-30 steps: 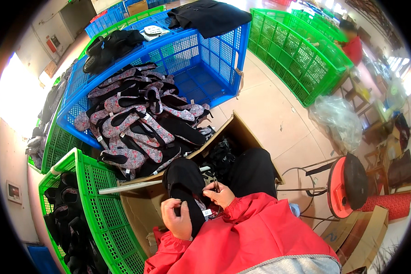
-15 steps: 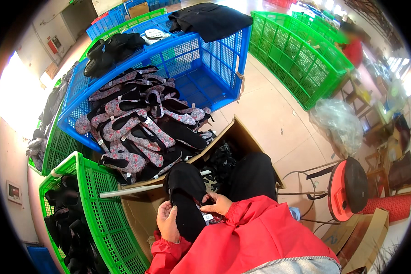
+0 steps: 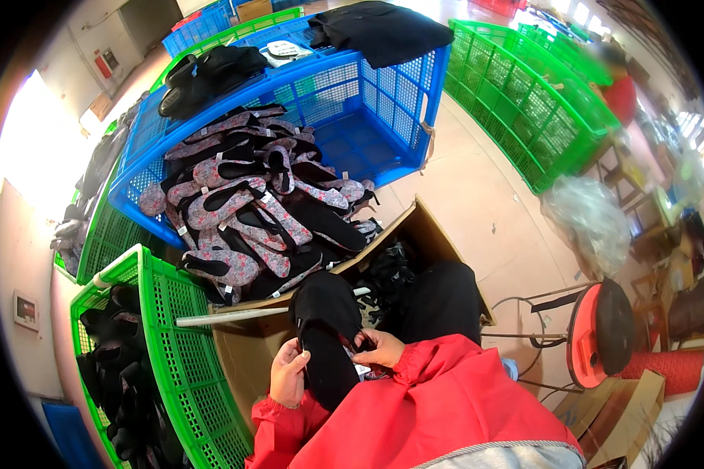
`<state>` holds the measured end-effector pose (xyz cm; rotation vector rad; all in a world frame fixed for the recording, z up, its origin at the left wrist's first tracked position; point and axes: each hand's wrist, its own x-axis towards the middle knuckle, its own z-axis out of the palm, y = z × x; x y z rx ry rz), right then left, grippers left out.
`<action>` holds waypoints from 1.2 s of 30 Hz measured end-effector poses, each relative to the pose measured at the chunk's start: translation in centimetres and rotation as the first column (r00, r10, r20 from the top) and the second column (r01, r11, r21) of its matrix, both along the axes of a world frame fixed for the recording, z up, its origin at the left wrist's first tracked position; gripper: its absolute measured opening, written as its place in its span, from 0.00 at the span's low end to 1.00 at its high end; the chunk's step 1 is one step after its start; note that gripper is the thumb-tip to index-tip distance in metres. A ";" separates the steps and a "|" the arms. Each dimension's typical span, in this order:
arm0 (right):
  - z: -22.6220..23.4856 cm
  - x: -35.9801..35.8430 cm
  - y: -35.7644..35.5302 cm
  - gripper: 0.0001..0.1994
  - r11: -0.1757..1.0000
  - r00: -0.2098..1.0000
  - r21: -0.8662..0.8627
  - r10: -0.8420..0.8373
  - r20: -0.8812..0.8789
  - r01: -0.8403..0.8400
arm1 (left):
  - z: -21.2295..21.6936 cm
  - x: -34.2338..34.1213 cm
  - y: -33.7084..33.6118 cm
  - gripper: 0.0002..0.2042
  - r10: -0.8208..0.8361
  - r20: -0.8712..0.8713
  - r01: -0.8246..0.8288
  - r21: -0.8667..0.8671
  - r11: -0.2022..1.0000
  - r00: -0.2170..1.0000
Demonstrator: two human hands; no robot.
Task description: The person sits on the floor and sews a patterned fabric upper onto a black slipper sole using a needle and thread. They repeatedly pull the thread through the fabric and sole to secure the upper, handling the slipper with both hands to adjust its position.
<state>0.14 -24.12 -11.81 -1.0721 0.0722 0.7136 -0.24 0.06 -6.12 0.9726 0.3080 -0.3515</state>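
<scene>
Against my black-trousered leg, my right hand (image 3: pixel 380 349) pinches a dark piece with reddish pattern and a small white label (image 3: pixel 360 370); most of it is hidden by the hand and sleeve, so its kind is unclear. On the other side of the knee, my left hand (image 3: pixel 288 375) is raised, its thumb close to its curled fingers. Whatever may be between them is too small to make out. Just beyond my knees, a cardboard box (image 3: pixel 438 234) holds black pieces (image 3: pixel 389 270). Floral slippers (image 3: pixel 223 205) with black insides lie heaped past it.
A blue crate (image 3: pixel 403 117) lies on its side around the slipper heap, with black shoes (image 3: pixel 203 78) and a black cloth (image 3: pixel 379 31) on top. Green crates (image 3: pixel 184 367) stand left and far right. A pale bar (image 3: pixel 235 316) crosses the box. A red-and-black stool (image 3: pixel 602 332) is at right.
The view has shifted slightly, so the surroundings appear farther right. My hands keep nearly the same pose, and the white label shows less than before.
</scene>
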 end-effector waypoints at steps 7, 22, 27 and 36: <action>2.2 0.0 -0.2 0.16 0.995 0.996 0.062 0.086 -0.029 -0.084 | 1.2 -0.5 0.1 0.19 -0.003 -0.004 0.002 -0.167 0.986 1.000; 2.8 -0.5 0.1 0.13 0.987 0.989 0.091 0.139 -0.041 -0.135 | -0.4 -3.3 -0.5 0.14 0.209 0.207 -0.264 0.291 0.919 0.956; 2.9 -0.7 0.3 0.12 0.986 0.985 0.017 0.164 0.046 -0.165 | -0.6 -4.3 -1.0 0.16 0.064 0.477 -0.441 0.743 0.504 0.876; 1.1 -2.0 0.3 0.16 0.990 0.991 0.070 0.121 0.065 -0.126 | -1.9 -4.8 -1.5 0.08 0.323 0.370 -0.488 0.584 0.649 0.871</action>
